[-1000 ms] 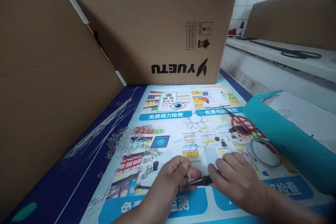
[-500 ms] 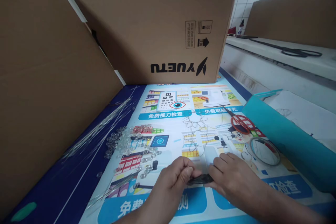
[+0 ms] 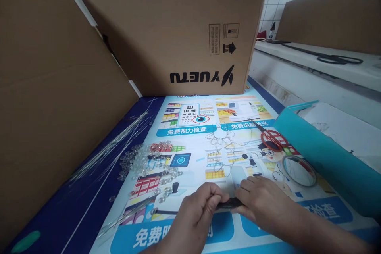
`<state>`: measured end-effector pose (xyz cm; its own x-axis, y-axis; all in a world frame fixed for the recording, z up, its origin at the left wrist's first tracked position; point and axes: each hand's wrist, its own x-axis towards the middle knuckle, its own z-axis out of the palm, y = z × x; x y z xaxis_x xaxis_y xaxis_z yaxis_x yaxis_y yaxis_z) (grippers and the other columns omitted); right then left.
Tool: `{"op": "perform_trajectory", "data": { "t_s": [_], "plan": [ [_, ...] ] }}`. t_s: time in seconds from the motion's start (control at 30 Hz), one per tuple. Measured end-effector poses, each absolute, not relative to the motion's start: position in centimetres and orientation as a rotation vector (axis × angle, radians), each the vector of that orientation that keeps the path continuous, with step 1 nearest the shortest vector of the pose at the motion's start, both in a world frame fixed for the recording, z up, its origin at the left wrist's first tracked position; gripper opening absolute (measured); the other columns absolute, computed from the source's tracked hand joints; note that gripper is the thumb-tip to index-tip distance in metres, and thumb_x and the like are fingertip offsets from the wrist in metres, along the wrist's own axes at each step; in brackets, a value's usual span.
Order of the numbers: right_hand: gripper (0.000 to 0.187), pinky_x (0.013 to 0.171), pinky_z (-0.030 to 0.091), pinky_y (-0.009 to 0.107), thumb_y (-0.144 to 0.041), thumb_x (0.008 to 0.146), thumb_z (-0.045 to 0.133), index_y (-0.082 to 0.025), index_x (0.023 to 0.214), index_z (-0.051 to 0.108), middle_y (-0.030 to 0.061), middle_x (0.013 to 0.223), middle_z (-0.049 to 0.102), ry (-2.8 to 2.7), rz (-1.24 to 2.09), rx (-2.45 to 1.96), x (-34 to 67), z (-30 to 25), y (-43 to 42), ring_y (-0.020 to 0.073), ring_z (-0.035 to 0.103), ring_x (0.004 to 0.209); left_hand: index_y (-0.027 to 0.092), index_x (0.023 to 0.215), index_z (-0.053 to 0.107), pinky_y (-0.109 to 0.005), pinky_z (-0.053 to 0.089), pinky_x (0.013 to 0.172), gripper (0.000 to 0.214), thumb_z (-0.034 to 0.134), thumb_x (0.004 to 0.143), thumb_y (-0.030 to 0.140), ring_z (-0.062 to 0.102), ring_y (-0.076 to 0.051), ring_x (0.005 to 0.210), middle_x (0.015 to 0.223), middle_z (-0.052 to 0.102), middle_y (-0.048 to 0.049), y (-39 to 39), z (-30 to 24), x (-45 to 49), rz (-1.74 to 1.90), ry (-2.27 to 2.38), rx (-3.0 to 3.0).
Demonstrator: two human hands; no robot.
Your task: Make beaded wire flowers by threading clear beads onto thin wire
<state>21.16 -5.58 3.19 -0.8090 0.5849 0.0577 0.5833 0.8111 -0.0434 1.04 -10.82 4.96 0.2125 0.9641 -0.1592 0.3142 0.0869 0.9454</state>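
Low in the middle, my left hand and my right hand are both closed on one narrow, dark, soft-looking strip. Only a short stretch of it shows between the fingers, so I cannot tell its kind. Just beyond my hands lie bent thin wire shapes, loop-like in outline. Clear round beads are spread left of my left hand. Thin straight wires lie below the beads. Red-handled scissors and a round coil rest past my right hand.
Cardboard panels stand at the back and left. A bundle of long wires lies on the dark blue surface. At the right stands a turquoise box, and black scissors lie on a white ledge.
My left hand has shifted slightly right and down, its wrist turning a little. The dark strip looks straighter and thinner between my hands. Everything else stays put, with a slight camera shift.
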Motion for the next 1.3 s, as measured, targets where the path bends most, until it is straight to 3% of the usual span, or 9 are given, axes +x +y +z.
{"op": "perform_trajectory", "data": {
  "t_s": [0.17,0.37,0.67,0.8,1.03,1.2,1.3],
  "plan": [
    [0.029,0.053,0.027,0.030,-0.049,0.084,0.056,-0.021,0.077,0.056,0.0013,0.073,0.062,-2.978,0.150,-0.981,21.2,3.3,-5.4,0.0217,0.057,0.064,0.020,0.088,0.055,-0.026,0.042,0.071,0.027,0.038,0.094,0.040,0.059,-0.018,0.080,0.087,0.067,-0.0031,-11.0,5.2,1.3,0.765,1.314,1.435],
    [0.029,0.051,0.024,0.028,-0.049,0.082,0.059,-0.021,0.078,0.057,0.0005,0.073,0.064,-2.972,0.251,-1.045,21.3,3.6,-5.5,0.0198,0.057,0.062,0.020,0.086,0.054,-0.026,0.043,0.072,0.027,0.039,0.093,0.040,0.060,-0.018,0.081,0.087,0.067,-0.0036,-11.1,5.1,1.4,0.781,1.300,1.416],
    [0.022,0.059,0.031,0.030,-0.043,0.082,0.062,-0.021,0.079,0.058,0.0017,0.076,0.062,-2.897,0.174,-1.066,21.4,3.4,-5.9,0.0207,0.055,0.069,0.021,0.091,0.063,-0.026,0.044,0.076,0.024,0.044,0.092,0.036,0.059,-0.019,0.087,0.095,0.067,-0.0029,-9.8,5.0,-0.1,0.797,1.259,1.536],
    [0.021,0.063,0.032,0.032,-0.041,0.081,0.063,-0.021,0.080,0.059,0.0015,0.077,0.061,-2.856,0.208,-1.143,21.3,3.5,-5.9,0.0214,0.054,0.073,0.021,0.085,0.065,-0.025,0.043,0.069,0.024,0.046,0.091,0.034,0.060,-0.017,0.077,0.083,0.068,-0.0018,-9.5,4.5,-0.6,0.746,1.364,1.544],
    [0.021,0.070,0.031,0.036,-0.039,0.080,0.064,-0.020,0.086,0.059,0.0040,0.080,0.057,-2.769,-0.097,-1.020,21.1,3.4,-6.2,0.0230,0.049,0.076,0.020,0.080,0.060,-0.024,0.039,0.061,0.028,0.040,0.094,0.033,0.060,-0.017,0.067,0.073,0.066,-0.0014,-9.3,4.5,-0.7,0.583,1.421,1.785],
    [0.018,0.067,0.033,0.032,-0.040,0.084,0.058,-0.023,0.080,0.059,0.0018,0.079,0.057,-2.766,0.407,-1.126,21.5,4.2,-6.0,0.0199,0.050,0.076,0.020,0.080,0.059,-0.025,0.039,0.059,0.029,0.038,0.094,0.034,0.058,-0.017,0.064,0.071,0.065,-0.0014,-9.3,5.0,-0.9,0.478,1.405,1.857],
    [0.019,0.067,0.034,0.032,-0.039,0.086,0.056,-0.021,0.082,0.060,0.0026,0.079,0.057,-2.726,0.406,-1.102,21.7,4.5,-5.8,0.0197,0.050,0.077,0.019,0.078,0.058,-0.024,0.043,0.062,0.027,0.041,0.092,0.036,0.062,-0.017,0.068,0.072,0.066,-0.0011,-9.2,5.0,-0.8,0.569,1.339,1.599]
  ]
}}
